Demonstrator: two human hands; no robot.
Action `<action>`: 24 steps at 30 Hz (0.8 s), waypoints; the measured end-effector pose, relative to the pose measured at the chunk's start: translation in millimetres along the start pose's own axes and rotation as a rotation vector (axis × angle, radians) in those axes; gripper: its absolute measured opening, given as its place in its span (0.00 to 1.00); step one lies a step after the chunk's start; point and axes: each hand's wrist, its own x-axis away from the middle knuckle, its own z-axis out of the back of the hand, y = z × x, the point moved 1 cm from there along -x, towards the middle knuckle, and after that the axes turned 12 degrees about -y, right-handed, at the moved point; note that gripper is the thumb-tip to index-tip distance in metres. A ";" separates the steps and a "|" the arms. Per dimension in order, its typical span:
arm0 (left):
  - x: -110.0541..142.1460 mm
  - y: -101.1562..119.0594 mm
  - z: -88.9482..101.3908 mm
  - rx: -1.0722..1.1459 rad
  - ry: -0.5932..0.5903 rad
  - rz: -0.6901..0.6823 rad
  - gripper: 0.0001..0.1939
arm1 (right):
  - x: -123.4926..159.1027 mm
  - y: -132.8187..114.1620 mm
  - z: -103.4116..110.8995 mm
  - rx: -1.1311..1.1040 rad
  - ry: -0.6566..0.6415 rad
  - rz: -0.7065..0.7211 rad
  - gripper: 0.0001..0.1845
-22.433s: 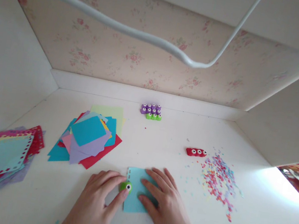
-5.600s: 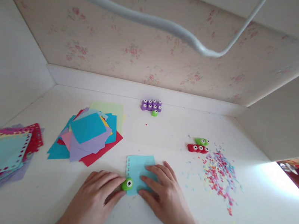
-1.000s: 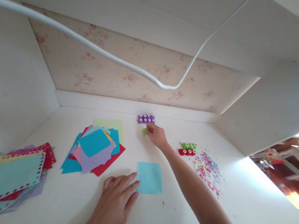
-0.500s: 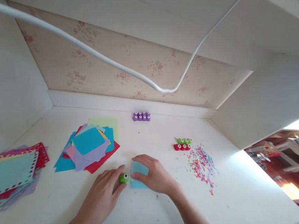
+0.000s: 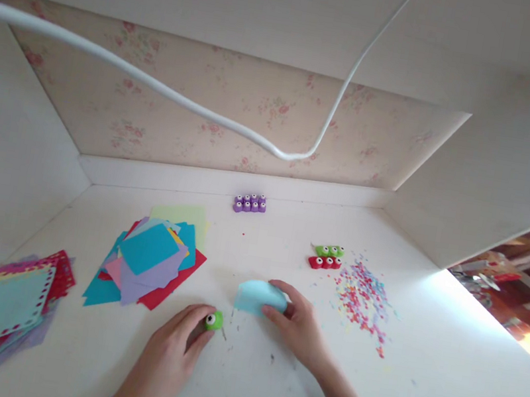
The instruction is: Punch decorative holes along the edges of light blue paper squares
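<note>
My left hand (image 5: 173, 348) grips a small green craft punch (image 5: 214, 321) between thumb and fingers, low over the white table. To its right, my right hand (image 5: 296, 321) pinches a light blue sheet of paper (image 5: 257, 296) by its right side. The paper bends and looks lifted off the tabletop. Punch and paper are apart, with a gap between them. My right fingertips are partly hidden behind the paper's edge.
Left of my hands lies a pile of coloured paper (image 5: 149, 250); farther left, sheets with punched borders (image 5: 1, 304). Purple punches (image 5: 250, 203) stand at the back. Green punches (image 5: 330, 251) and red punches (image 5: 325, 263) sit beside scattered confetti (image 5: 364, 298). A white cable (image 5: 236, 125) hangs in front.
My right hand has moved right with the light blue paper, which now bends up. My left hand has drawn slightly left with the green punch, away from the paper, and the punch has turned.
</note>
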 end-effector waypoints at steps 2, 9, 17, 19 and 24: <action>0.1 -2.1 -1.2 0.034 0.008 0.018 0.12 | 1.0 -2.6 -3.2 -0.280 -0.027 -0.073 0.33; 0.4 -5.9 -4.1 0.057 0.013 0.036 0.12 | 2.1 -6.1 -10.7 -0.471 -0.079 -0.088 0.32; -0.8 0.3 0.2 0.062 -0.006 0.000 0.11 | 1.4 11.7 -17.6 -0.281 -0.087 -0.082 0.30; -1.2 2.4 1.7 0.046 -0.001 -0.021 0.11 | 2.8 12.6 -18.3 -0.199 -0.071 -0.070 0.30; -2.4 7.3 4.1 -0.041 0.022 -0.125 0.12 | 6.0 7.8 -21.0 -0.089 -0.078 -0.079 0.28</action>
